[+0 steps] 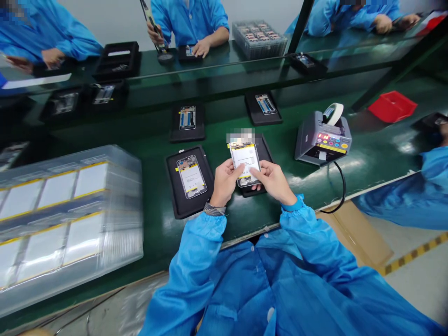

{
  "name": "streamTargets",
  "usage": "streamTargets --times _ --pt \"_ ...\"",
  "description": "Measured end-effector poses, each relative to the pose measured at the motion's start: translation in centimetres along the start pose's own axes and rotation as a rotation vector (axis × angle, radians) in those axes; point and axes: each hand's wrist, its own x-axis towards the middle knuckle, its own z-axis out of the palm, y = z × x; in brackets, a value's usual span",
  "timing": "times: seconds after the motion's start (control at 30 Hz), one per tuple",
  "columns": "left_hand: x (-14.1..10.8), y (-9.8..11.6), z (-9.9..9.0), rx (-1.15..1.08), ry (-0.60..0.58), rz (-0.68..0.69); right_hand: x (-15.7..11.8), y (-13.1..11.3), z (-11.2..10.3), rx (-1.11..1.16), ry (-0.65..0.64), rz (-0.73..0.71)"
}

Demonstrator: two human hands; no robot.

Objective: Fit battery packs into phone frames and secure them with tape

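Both my hands hold an opened phone (246, 157) with a white battery in it, raised over a black tray (265, 148). My left hand (226, 179) grips its left edge, thumb on the battery's face. On the opposite edge my right hand (275, 179) is closed, its thumb also pressing the battery; some fingers show beneath. The phone's upper end is partly blurred out. Just left of my hands, a second opened phone (192, 176) with a battery lies in another black tray (171, 196).
Stacked clear trays (135, 210) of batteries stand at left. A tape dispenser (324, 137) with a cable sits at right, near a red bin (392, 106). Phone frames (188, 117) lie in trays behind. Across the bench co-workers in blue (191, 23) work; another person's sleeve (434, 170) is at right.
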Motion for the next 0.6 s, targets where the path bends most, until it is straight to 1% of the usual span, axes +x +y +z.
streamTargets --times 0.1,0.27,0.4,0.53,0.6 --pt "0.11 0.05 -0.20 0.005 0.004 0.011 0.16 0.07 0.08 0.016 -0.013 -0.006" --pt "0.25 0.24 -0.43 0.026 0.022 0.023 -0.01 0.05 0.08 -0.017 -0.102 0.005" --pt "0.16 0.57 -0.40 0.045 0.012 0.032 -0.12 -0.19 0.00 -0.023 -0.128 0.019" --pt "0.07 0.66 -0.39 0.058 -0.003 0.022 -0.12 -0.34 0.09 -0.054 -0.070 0.021" --pt "0.05 0.60 -0.39 0.051 -0.005 0.015 -0.23 -0.29 0.19 -0.045 -0.062 0.016"
